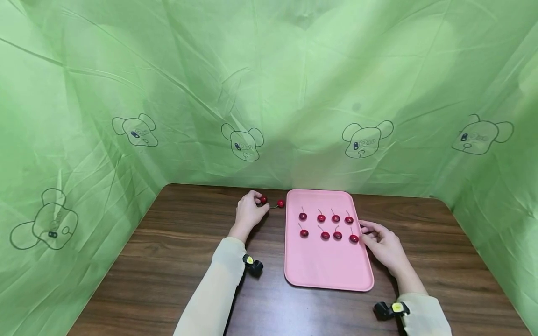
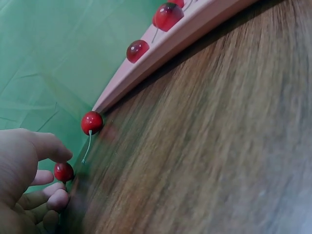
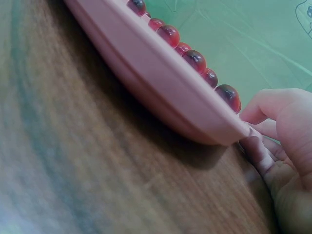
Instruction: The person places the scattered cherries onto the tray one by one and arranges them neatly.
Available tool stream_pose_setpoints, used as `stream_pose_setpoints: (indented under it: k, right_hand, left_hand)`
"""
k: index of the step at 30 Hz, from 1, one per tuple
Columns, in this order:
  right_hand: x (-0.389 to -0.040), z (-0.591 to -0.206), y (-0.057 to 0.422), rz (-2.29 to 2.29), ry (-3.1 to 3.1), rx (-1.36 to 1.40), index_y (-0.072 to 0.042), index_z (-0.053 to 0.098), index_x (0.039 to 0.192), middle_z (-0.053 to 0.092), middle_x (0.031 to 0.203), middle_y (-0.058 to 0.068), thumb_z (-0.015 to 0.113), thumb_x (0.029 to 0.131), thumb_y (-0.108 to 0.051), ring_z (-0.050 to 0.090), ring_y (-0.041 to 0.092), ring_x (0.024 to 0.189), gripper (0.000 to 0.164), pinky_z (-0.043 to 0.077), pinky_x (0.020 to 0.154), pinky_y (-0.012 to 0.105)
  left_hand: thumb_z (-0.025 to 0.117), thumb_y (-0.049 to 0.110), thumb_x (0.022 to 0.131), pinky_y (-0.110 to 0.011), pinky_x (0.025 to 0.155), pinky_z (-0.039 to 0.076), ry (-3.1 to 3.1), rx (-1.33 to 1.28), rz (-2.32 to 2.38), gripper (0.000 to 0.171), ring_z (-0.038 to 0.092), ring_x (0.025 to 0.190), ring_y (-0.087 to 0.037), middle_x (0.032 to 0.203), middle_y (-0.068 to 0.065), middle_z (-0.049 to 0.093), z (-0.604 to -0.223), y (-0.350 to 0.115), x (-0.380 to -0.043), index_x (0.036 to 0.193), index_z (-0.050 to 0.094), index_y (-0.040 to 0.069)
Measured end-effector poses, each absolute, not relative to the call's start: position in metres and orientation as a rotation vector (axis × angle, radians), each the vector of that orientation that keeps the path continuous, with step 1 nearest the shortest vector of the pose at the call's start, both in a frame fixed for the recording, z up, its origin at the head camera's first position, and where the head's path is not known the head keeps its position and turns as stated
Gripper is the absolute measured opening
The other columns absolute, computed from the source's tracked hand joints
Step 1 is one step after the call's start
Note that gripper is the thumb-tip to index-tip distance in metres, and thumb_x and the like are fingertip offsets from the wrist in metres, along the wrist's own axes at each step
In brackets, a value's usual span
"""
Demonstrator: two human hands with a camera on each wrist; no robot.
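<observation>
On the left, my left hand (image 1: 248, 213) is at the far part of the table, thumb and fingers curled about a red cherry (image 2: 63, 171). Another cherry (image 1: 280, 203), with its thin stem, lies between that hand and the pink tray (image 1: 328, 270). Several dark red cherries with stems upward sit on the tray in two rows, among them one (image 1: 354, 238) near the right rim. My right hand (image 1: 385, 246) grips the tray's right edge, with fingertips (image 3: 253, 146) at the rim beside the last cherry.
The wooden table (image 1: 176, 261) carries the tray right of centre. Green cloth (image 1: 294, 84) with printed bear heads hangs behind and along both sides. Each wrist wears a small black camera, like the one (image 1: 253, 266) on the left sleeve.
</observation>
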State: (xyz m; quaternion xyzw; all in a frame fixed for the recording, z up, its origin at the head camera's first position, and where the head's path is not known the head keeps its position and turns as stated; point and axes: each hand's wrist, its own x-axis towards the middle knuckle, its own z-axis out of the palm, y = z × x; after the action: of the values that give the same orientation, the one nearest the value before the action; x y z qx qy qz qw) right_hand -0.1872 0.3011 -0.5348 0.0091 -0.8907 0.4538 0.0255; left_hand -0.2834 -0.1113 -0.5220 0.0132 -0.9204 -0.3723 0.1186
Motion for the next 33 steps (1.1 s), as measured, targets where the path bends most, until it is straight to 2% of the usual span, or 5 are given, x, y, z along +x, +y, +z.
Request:
stream_pose_setpoints:
  k: [5, 13, 21, 33]
  right_hand:
    - [-0.1875, -0.5346, 0.3012, 1.405, -2.749, 0.030, -0.003, 0.067, 0.145, 0.072, 0.116, 0.014, 0.075, 0.103, -0.016, 0.062, 0.013, 0.088, 0.044, 0.051, 0.072, 0.021]
    - [-0.1873, -0.5335, 0.3007, 1.411, -2.748, 0.027, -0.003, 0.067, 0.145, 0.072, 0.116, 0.014, 0.075, 0.103, -0.016, 0.062, 0.013, 0.089, 0.044, 0.052, 0.072, 0.022]
    - [-0.1859, -0.5345, 0.3012, 1.430, -2.758, 0.022, -0.002, 0.065, 0.147, 0.071, 0.117, 0.015, 0.074, 0.105, -0.017, 0.062, 0.016, 0.089, 0.046, 0.052, 0.073, 0.022]
    - [-0.1867, -0.5355, 0.3016, 1.422, -2.753, 0.031, -0.002, 0.066, 0.146, 0.071, 0.117, 0.015, 0.074, 0.104, -0.018, 0.062, 0.014, 0.089, 0.046, 0.053, 0.073, 0.022]
  left_hand:
    - [0.083, 0.021, 0.085, -0.055, 0.090, 0.055, -2.693, 0.018, -1.070, 0.038, 0.071, 0.101, -0.035, 0.104, -0.011, 0.076, -0.5222, -0.1121, -0.2874, 0.117, 0.073, 0.005]
    - [0.085, 0.021, 0.090, -0.050, 0.098, 0.055, -2.723, 0.020, -1.111, 0.040, 0.070, 0.112, -0.035, 0.116, -0.011, 0.075, -0.5261, -0.1145, -0.2897, 0.125, 0.073, 0.007]
    - [0.086, 0.018, 0.089, -0.050, 0.103, 0.052, -2.676, 0.028, -1.183, 0.037, 0.069, 0.113, -0.035, 0.115, -0.011, 0.075, -0.5282, -0.1148, -0.2885, 0.122, 0.074, 0.005]
    - [0.086, 0.020, 0.090, -0.051, 0.100, 0.052, -2.626, 0.051, -1.176, 0.029, 0.070, 0.110, -0.035, 0.111, -0.010, 0.076, -0.5320, -0.1138, -0.2899, 0.115, 0.077, 0.007]
